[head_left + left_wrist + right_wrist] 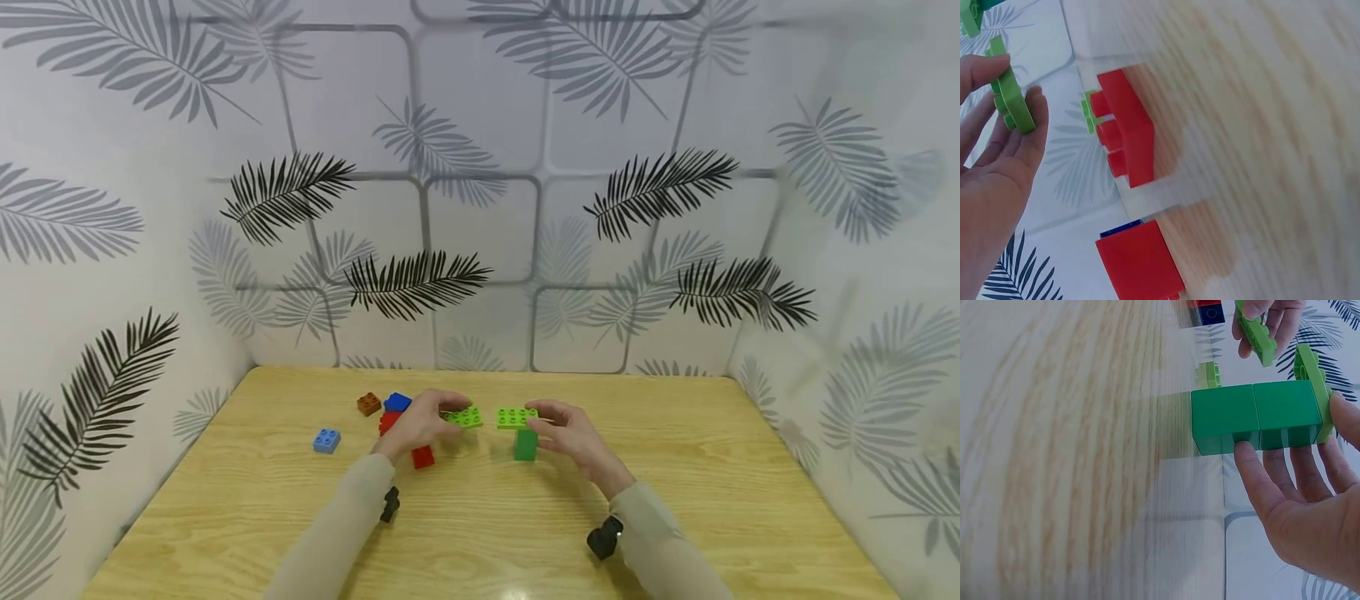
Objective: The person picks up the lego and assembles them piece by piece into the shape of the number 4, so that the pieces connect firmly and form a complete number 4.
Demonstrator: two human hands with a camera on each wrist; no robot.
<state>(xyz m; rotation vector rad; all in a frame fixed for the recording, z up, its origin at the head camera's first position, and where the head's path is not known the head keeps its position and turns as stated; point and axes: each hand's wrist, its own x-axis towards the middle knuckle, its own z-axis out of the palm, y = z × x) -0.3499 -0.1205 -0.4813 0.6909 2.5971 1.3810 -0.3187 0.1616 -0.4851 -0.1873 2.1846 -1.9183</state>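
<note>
My left hand (420, 425) pinches a lime-green toy building plate (467, 417) between thumb and fingers, studs showing. In the left wrist view the plate (1016, 105) is held above the table. My right hand (573, 432) grips a stack of two dark green bricks (1229, 419) capped by a second lime-green plate (513, 417). This plate juts out leftward past the stack, toward the plate in my left hand, with a small gap between the two. In the right wrist view the thumb lies on the capping plate (1317, 394) and the fingers touch the side of the bricks.
Left of the hands lie a light blue brick (326, 441), a brown brick (368, 404), a dark blue brick (397, 402) and red bricks (423, 457). Another lime-green piece (1212, 374) shows beyond the stack. A leaf-patterned wall (480, 333) borders the wooden table (480, 533).
</note>
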